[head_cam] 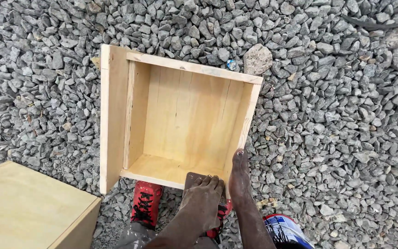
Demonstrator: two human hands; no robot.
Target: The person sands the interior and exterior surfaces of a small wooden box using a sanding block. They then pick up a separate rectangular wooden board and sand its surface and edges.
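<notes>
The left hand (202,196) is pressing a brown sanding sheet (194,177), fingers flat, on the open wooden box's (180,115) near edge; the right hand (240,177) is gripping its right wall; next calling for steady strokes

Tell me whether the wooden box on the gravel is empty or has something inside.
Empty. The open-topped wooden box shows only its bare plywood bottom; the left hand presses a brown sanding sheet on its near edge.
</notes>
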